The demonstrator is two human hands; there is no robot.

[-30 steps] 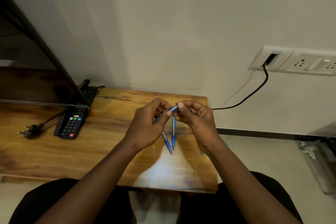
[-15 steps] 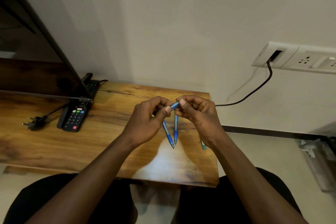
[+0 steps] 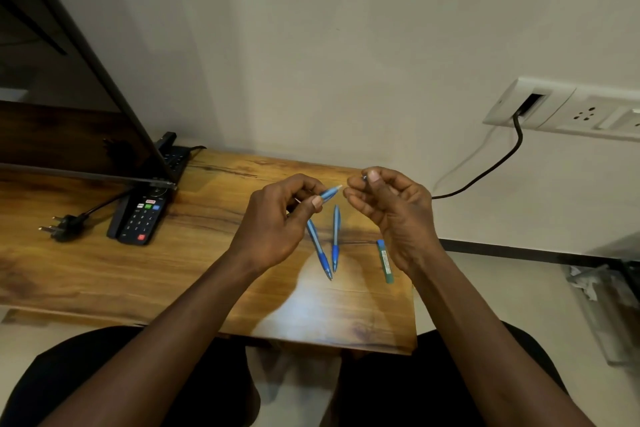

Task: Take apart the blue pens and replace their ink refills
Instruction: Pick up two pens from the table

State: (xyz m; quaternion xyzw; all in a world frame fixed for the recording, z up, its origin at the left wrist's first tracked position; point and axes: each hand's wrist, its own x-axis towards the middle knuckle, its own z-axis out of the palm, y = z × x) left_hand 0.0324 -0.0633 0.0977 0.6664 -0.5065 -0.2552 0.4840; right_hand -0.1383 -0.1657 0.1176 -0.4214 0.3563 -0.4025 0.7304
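Left hand (image 3: 277,222) grips pen barrel (image 3: 329,193); right hand (image 3: 391,208) pinches its tip (image 3: 364,178) beside it.

the wooden desk (image 3: 86,274) carries two blue pens (image 3: 334,239), a green tube (image 3: 385,262), a black remote (image 3: 142,218) and a plug (image 3: 62,227).

- A blue pen barrel (image 3: 328,193) is pointing toward two o'clock, raised above the counter.
- Two blue pens (image 3: 319,250) (image 3: 335,238) are lying below, tips converging at six o'clock.
- A green refill tube (image 3: 385,261) is lying at three o'clock of them.
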